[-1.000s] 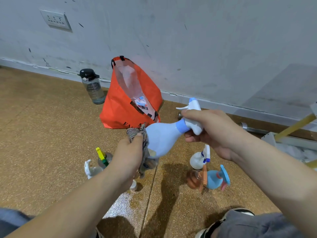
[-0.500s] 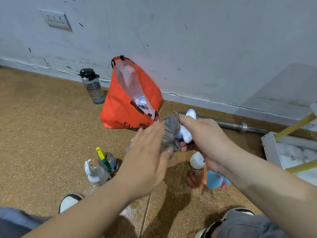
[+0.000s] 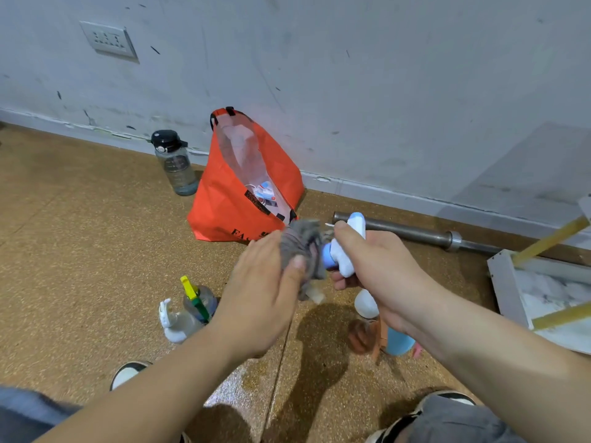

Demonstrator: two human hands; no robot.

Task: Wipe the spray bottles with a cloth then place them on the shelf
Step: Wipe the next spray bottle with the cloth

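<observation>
My right hand (image 3: pixel 380 266) grips the white trigger head of a blue-collared spray bottle (image 3: pixel 347 247) held in the air; the bottle's body is hidden behind my left hand. My left hand (image 3: pixel 265 289) holds a grey cloth (image 3: pixel 303 247) wrapped against the bottle, thumb pressing the fabric. On the floor below stand more spray bottles: a white one (image 3: pixel 174 324), one with a yellow-green trigger (image 3: pixel 196 298), a white one (image 3: pixel 366 303) and a brown and blue pair (image 3: pixel 383 338). The white shelf (image 3: pixel 505 282) with marble-pattern board lies at the right edge.
An orange bag (image 3: pixel 230 203) leans against the wall beside a grey water bottle (image 3: pixel 176 164). A steel bar (image 3: pixel 412 233) lies along the skirting. My shoes (image 3: pixel 126 374) and knees sit at the bottom of the view on a speckled brown floor.
The bottle has turned so its body now points towards me. My left hand slid the cloth from the bottle's base up to its neck near the trigger head.
</observation>
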